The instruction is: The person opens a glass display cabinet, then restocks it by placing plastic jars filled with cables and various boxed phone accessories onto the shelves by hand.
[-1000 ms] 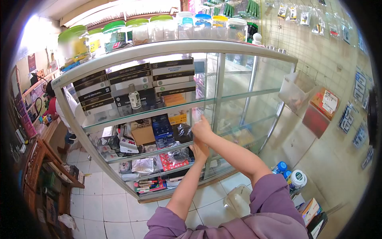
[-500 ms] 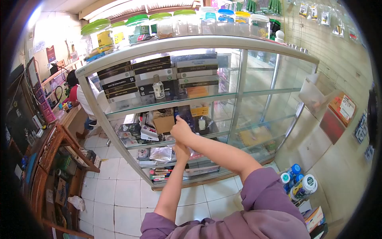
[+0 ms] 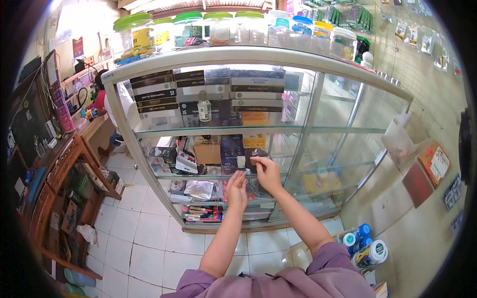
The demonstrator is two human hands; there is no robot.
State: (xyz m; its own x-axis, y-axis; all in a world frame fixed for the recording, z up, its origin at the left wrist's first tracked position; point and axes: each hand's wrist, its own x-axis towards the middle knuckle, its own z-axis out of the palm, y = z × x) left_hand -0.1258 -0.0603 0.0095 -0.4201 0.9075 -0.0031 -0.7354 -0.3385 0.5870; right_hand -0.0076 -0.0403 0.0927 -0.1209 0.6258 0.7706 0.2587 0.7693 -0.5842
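My left hand [image 3: 236, 189] is raised in front of the glass display case, its fingers stretched out and close together, with nothing visible in them. Just above its fingertips is a small white object [image 3: 241, 162], in front of dark blue boxes [image 3: 232, 151]. My right hand [image 3: 268, 175] is a little further right, thumb and fingers bent together at a dark packet [image 3: 256, 153] on the middle shelf. Whether the fingers grip the packet or only touch it is unclear. A black-and-white box [image 3: 186, 160] leans beside a brown carton [image 3: 207, 153] on that shelf.
Stacked flat boxes [image 3: 156, 93] and a small clear bottle [image 3: 204, 108] occupy the upper shelf. Lidded jars [image 3: 217, 30] line the case top. A wooden desk [image 3: 54, 191] is at left, near a person in white [image 3: 119, 109]. Blue containers [image 3: 364, 231] stand at lower right.
My hands, earlier close together by the brown carton and blue boxes, have moved apart. The right hand has shifted right and down to the dark packet. The view has shifted slightly.
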